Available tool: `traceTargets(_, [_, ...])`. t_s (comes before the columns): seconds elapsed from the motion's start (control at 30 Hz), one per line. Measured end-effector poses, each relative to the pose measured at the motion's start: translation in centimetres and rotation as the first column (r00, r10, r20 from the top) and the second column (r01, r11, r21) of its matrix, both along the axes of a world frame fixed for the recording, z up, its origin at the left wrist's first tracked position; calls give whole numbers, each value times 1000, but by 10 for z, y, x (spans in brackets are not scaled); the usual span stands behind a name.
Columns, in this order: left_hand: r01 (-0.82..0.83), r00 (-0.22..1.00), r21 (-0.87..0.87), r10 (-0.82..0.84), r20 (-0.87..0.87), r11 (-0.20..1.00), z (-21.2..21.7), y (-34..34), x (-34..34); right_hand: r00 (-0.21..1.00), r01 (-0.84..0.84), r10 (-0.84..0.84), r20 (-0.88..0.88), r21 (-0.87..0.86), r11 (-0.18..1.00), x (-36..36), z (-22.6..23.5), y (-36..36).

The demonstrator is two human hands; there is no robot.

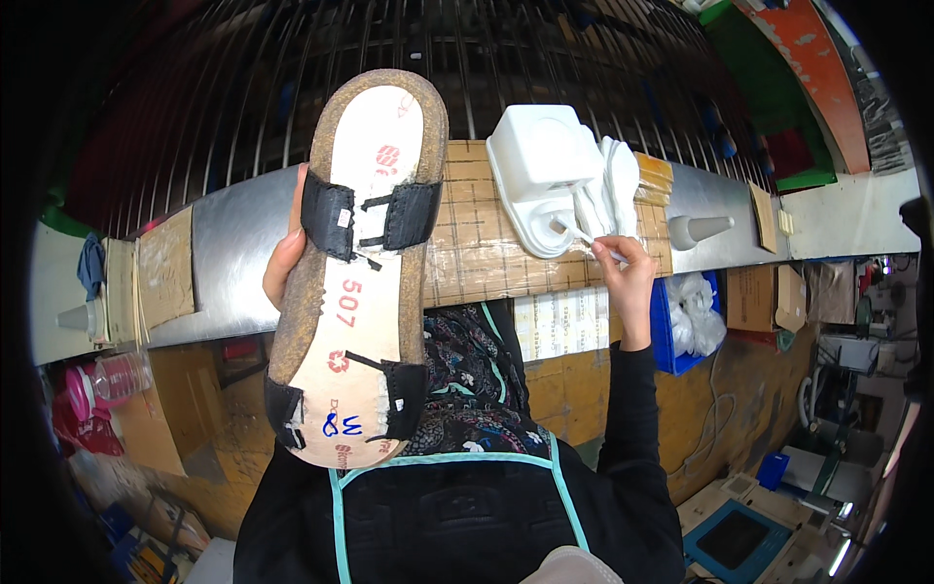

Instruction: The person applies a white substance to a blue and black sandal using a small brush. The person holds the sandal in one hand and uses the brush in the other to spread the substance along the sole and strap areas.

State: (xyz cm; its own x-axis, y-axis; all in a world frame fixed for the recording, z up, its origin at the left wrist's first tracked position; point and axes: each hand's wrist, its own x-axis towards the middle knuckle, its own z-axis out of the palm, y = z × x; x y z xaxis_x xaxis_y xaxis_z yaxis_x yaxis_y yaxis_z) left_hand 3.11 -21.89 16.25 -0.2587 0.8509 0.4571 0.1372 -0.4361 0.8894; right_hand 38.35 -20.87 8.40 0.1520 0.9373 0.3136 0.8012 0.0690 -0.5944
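**Holding a sandal sole while the brush meets the glue pot**

Gripping from behind, the left hand (pixel 284 258) holds a sandal sole (pixel 358 263) upright in the head view, its underside turned to the camera. Only the fingers (pixel 292 243) curling round the sole's left edge show, pressed against the cork rim; the rest of the hand is hidden behind the sole. The sole has a pale inner board with a cork border, and black strap ends (pixel 328 216) are folded over it near the top and near the bottom.

To the right of the sole, the right hand (pixel 628 268) pinches a thin white brush (pixel 582 234) between thumb and fingertips, the other fingers curled in. The brush tip lies in the round opening of a white glue pot (pixel 540 170), which stands on the worktop (pixel 482 248) just right of the sole. White rags (pixel 613 185) rest against the pot's right side. Further right of the sole, a grey cone (pixel 696 230) lies on the metal strip of the worktop.
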Motion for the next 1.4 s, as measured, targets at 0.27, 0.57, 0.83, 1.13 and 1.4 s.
traceTargets(0.27, [28, 998, 7, -29, 48, 1000, -6, 2, 1, 860, -77, -3, 510, 136, 988, -14, 8, 3])
traceTargets(0.57, [235, 805, 114, -259, 534, 965, -40, 11, 6, 851, -62, -90, -518, -270, 961, 15, -4, -5])
traceTargets(0.83, [197, 898, 243, -275, 345, 950, -98, 22, 31, 703, -107, -92, -705, -232, 967, 2, -16, -19])
traceTargets(1.13, [58, 998, 395, -56, -16, 917, -122, 43, 47, 946, -49, -186, 265, 683, 728, -80, 80, -27])
traceTargets(1.4, [-50, 994, 475, 89, -61, 879, -110, 51, 35, 872, -153, 288, -396, 338, 928, -149, 76, -47])
